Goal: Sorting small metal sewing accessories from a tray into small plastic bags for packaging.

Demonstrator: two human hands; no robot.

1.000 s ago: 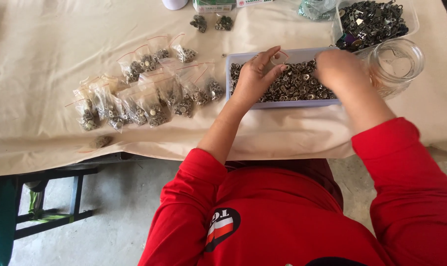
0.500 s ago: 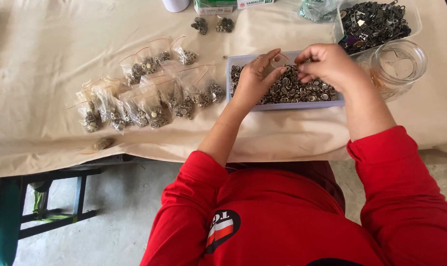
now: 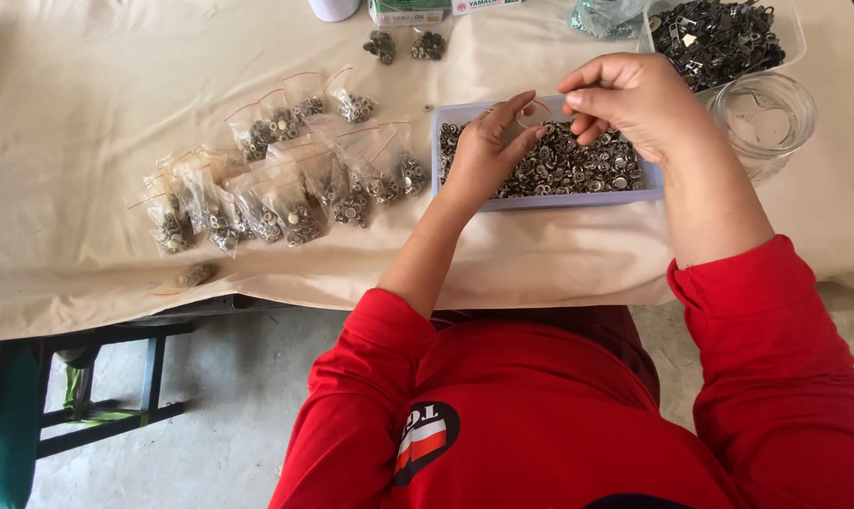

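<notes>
A pale blue tray (image 3: 559, 200) of small metal snap buttons sits on the cloth-covered table. Over its left part my left hand (image 3: 488, 151) pinches the mouth of a small clear zip bag (image 3: 530, 111) with a red seal line. My right hand (image 3: 629, 99) hovers above the tray's right half, fingers pinched at the bag's opening; the pieces between them are too small to make out. Both sleeves are red.
Several filled zip bags (image 3: 285, 188) lie in a cluster left of the tray. A clear glass jar (image 3: 764, 118) and a clear box of dark metal parts (image 3: 719, 33) stand at the right. One stray bag (image 3: 196, 274) lies near the table's front edge.
My right hand has lifted out of the tray and come left to meet my left hand at the small bag. My left hand has stayed over the tray's left end.
</notes>
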